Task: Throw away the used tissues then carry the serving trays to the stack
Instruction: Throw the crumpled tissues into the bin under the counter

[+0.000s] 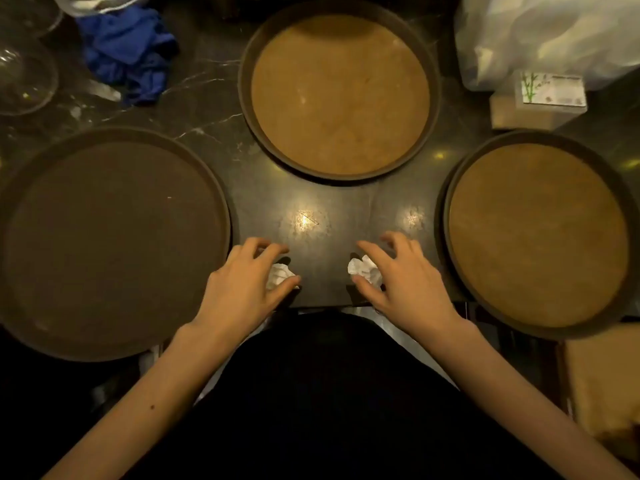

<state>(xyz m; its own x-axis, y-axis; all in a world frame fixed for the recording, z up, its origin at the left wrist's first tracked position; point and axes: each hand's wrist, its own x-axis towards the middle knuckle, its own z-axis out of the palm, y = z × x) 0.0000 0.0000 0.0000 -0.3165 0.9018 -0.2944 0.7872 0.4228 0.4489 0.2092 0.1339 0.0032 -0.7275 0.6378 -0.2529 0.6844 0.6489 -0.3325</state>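
Two crumpled white tissues lie on the dark marble counter (pixel 311 209) close to its near edge, at about 6 o'clock in the view: the left tissue (pixel 280 274) and the right tissue (pixel 365 270), a little apart. The left hand (pixel 239 282) curls over the left one, thumb and fingers spread wide around it and touching or nearly touching it; the right hand (pixel 403 282) does the same over the right one. Neither wad looks lifted yet, so I judge both grasps to be just closing, one wad per hand so both can go out in a single trip. Around them sit three round trays, all bare, probably laid out singly for clearing: a dark tray (pixel 114 244) at 9 o'clock, a tan-lined tray (pixel 341 95) at 12 o'clock, and a second tan-lined tray (pixel 538 233) at 3 o'clock. Further out, a blue cloth (pixel 128 53) is bunched at 11 o'clock beside clear glassware (pixel 24 71), and a clear plastic bag (pixel 554 36) slumps at 1 o'clock over a small box (pixel 550 90) whose label shows green bamboo; its print is too small to read. No bin or tray stack is in view.
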